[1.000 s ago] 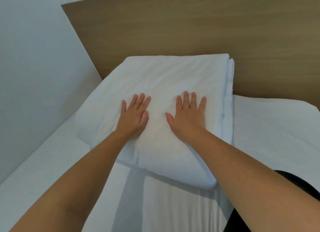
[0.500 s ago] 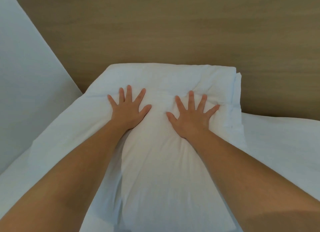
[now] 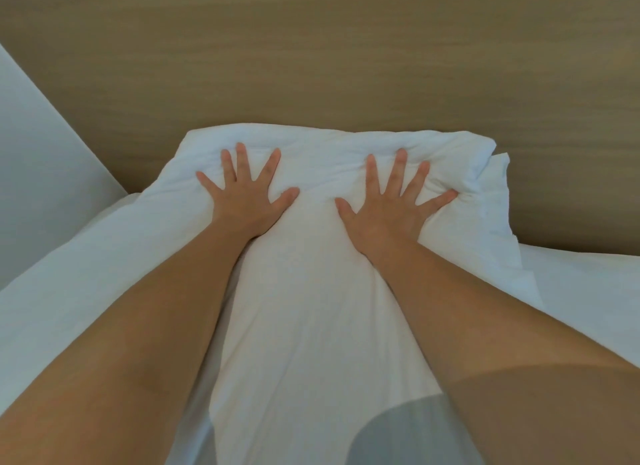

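Head view. I am pressing both hands down on the pillow (image 3: 311, 291). My left hand (image 3: 247, 201) is lying flat on the pillow's far left part, fingers straight and spread wide, thumb pointing inward; it is open and gripping nothing. My right hand (image 3: 388, 210) is doing the same on the far right part, open, fingers fanned out, the little finger sinking into a crease near the pillow's right edge. The cloth is bunching in small wrinkles around both sets of fingertips. The two hands are sitting well apart, a plump ridge of pillow rising between them and running back toward me between my arms. The pillow is lying on the bed (image 3: 588, 291), at its head end, its far edge sitting up against the wooden headboard (image 3: 311, 66). A loose flap (image 3: 498, 201) of the case is sticking out at the pillow's right side, just beside my right hand. White bedding is showing on both sides of the pillow. A pale wall (image 3: 41, 173) is meeting the headboard at the left.
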`<action>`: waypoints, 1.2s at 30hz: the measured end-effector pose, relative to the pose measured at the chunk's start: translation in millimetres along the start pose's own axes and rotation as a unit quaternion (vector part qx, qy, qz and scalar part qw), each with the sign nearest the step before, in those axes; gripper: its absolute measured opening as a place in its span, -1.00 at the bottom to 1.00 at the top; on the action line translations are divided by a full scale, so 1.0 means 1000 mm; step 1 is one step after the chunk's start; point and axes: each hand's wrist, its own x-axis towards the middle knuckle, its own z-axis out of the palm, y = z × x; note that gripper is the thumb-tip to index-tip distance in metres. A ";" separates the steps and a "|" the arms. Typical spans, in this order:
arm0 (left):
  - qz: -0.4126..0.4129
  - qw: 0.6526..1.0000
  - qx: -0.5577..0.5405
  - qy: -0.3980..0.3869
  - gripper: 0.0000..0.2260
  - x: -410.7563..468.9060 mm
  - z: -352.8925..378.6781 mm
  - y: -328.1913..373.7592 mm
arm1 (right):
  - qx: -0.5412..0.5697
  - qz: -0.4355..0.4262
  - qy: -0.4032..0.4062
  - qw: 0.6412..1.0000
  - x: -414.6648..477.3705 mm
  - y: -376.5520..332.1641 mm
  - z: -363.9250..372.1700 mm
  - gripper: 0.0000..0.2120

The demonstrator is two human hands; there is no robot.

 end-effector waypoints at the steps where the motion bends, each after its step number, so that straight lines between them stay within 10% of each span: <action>1: -0.007 1.000 -0.003 0.002 -0.28 0.002 0.001 -0.002 | 0.004 0.010 0.003 1.000 0.001 0.001 -0.001 -0.21; 14: -0.132 0.984 0.011 -0.121 -0.19 -0.014 -0.003 -0.011 | -0.082 0.105 -0.182 0.974 -0.018 0.048 -0.029 -0.15; 24: -0.149 0.969 0.077 -0.183 -0.27 -0.043 -0.035 0.004 | -0.066 -0.049 -0.177 0.981 -0.120 0.066 -0.037 -0.24; 36: 0.119 0.986 -0.111 -0.042 -0.39 -0.233 -0.121 -0.010 | 0.036 -0.139 -0.135 0.980 -0.179 0.044 -0.095 -0.40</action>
